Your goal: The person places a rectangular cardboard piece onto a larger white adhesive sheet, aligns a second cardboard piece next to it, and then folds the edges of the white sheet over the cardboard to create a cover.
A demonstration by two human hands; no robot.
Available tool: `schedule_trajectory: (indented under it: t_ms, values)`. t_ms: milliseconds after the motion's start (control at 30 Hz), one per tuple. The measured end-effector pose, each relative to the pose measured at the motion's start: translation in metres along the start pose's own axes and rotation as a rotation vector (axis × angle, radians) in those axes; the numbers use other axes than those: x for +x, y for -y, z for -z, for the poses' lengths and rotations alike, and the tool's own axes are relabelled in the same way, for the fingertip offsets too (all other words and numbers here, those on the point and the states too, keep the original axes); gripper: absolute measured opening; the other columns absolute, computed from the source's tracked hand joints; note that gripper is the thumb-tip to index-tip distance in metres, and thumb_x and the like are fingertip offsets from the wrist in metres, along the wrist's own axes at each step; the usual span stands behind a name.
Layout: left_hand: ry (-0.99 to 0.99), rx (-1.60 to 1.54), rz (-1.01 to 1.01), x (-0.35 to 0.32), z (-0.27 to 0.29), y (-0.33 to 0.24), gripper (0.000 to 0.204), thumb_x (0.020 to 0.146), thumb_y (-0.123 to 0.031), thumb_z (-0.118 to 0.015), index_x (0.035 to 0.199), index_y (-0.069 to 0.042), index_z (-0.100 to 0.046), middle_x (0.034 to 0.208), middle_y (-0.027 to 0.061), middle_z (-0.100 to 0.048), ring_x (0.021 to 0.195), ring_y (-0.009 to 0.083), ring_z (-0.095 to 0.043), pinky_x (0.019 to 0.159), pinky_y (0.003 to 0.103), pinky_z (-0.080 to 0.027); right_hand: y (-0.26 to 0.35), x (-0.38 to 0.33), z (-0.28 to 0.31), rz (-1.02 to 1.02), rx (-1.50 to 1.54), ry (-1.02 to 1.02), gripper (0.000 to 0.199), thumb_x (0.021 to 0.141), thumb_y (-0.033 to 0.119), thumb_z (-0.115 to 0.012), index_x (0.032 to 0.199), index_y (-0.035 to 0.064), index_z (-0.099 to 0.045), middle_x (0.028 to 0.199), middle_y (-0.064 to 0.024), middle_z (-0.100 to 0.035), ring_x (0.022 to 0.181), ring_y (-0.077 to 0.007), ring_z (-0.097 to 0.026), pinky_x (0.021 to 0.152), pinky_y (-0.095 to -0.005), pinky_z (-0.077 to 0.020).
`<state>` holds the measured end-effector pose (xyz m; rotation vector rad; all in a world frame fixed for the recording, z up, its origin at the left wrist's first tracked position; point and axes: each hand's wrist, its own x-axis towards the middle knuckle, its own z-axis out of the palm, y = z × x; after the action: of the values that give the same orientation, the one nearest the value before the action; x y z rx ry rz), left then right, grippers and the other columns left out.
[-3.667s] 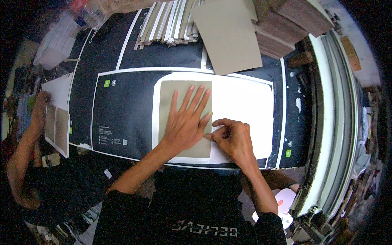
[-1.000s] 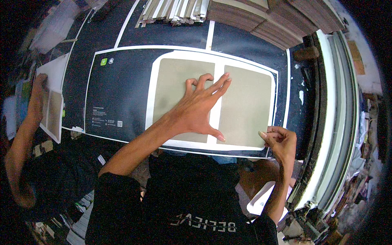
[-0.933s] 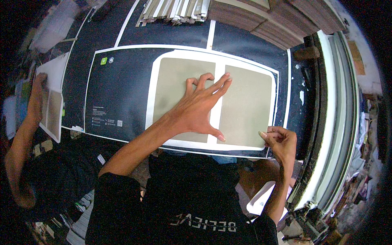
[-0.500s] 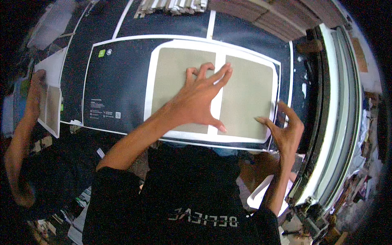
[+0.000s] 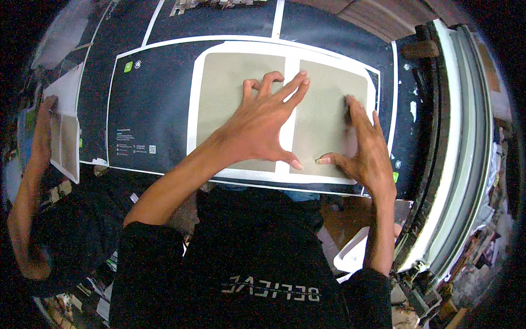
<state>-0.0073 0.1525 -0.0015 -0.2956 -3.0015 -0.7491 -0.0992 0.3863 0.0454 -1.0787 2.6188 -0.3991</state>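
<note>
Left grip [image 5: 262,127]: spread wide, I pressed the left greyboard panel [image 5: 230,104].
Right grip [image 5: 364,143]: flat and open on the right greyboard panel [image 5: 323,115].
Panels: on the dark printed cover sheet [image 5: 153,115], desk-top.
Care: even pressure outward, keeping the spine gap parallel.

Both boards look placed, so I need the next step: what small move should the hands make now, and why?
Probably press and smooth the right board outward with the right hand. It lies flat on the white panel, while the left hand spans the gap, pinning the left board.
</note>
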Motion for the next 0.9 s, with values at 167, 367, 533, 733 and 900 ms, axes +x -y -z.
schedule_trajectory:
  t_ms: [167, 367, 533, 733, 900]
  values:
    - [0.001, 0.005, -0.005, 0.002, 0.001, 0.0, 0.15, 0.044, -0.072, -0.086, 0.162, -0.007, -0.02, 0.169, 0.0096, -0.022, 0.135, 0.0421, -0.035, 0.106, 0.06, -0.027, -0.002, 0.001, 0.0, 0.009, -0.005, 0.005, 0.126, 0.054, 0.039, -0.094, 0.154, -0.0004, -0.029, 0.15, -0.0301, -0.046, 0.144, -0.0413, -0.041, 0.124, -0.0537, -0.0236]
    - [0.02, 0.059, 0.005, 0.003, 0.01, -0.008, 0.144, 0.047, -0.062, -0.091, 0.156, 0.005, -0.024, 0.163, 0.0201, -0.029, 0.138, 0.0424, -0.035, 0.104, 0.061, -0.03, 0.0, 0.003, 0.0, 0.039, -0.033, -0.035, 0.131, 0.046, 0.031, -0.098, 0.154, -0.0015, -0.031, 0.15, -0.0261, -0.048, 0.134, -0.0377, -0.053, 0.123, -0.0542, -0.0257]
    - [0.009, 0.091, 0.021, 0.003, 0.013, -0.004, 0.129, 0.055, -0.058, -0.09, 0.155, -0.002, -0.031, 0.16, 0.02, -0.034, 0.14, 0.0406, -0.037, 0.106, 0.065, -0.028, 0.005, 0.005, -0.001, 0.038, -0.099, 0.015, 0.13, 0.051, 0.032, -0.097, 0.155, -0.0033, -0.028, 0.153, -0.0257, -0.044, 0.142, -0.0391, -0.045, 0.123, -0.0542, -0.0247]
    - [-0.7, 0.133, 0.358, 0.044, 0.074, 0.105, 0.026, 0.083, -0.019, -0.071, 0.108, -0.011, -0.071, 0.109, 0.0088, -0.074, 0.107, 0.0263, -0.067, 0.096, 0.053, -0.038, -0.004, -0.003, -0.004, -0.014, -0.088, 0.013, 0.133, 0.05, 0.033, -0.098, 0.156, -0.0032, -0.026, 0.156, -0.0261, -0.04, 0.147, -0.0396, -0.037, 0.123, -0.0548, -0.0255]
    - [-0.873, 0.033, 0.644, 0.06, 0.126, 0.248, 0.018, 0.083, -0.022, -0.075, 0.091, -0.006, -0.075, 0.088, 0.0168, -0.076, 0.087, 0.0368, -0.074, 0.08, 0.047, -0.056, 0.005, 0.003, 0.002, -0.003, -0.107, 0.062, 0.134, 0.051, 0.036, -0.098, 0.156, -0.0023, -0.026, 0.157, -0.026, -0.039, 0.148, -0.0402, -0.034, 0.124, -0.0543, -0.025]
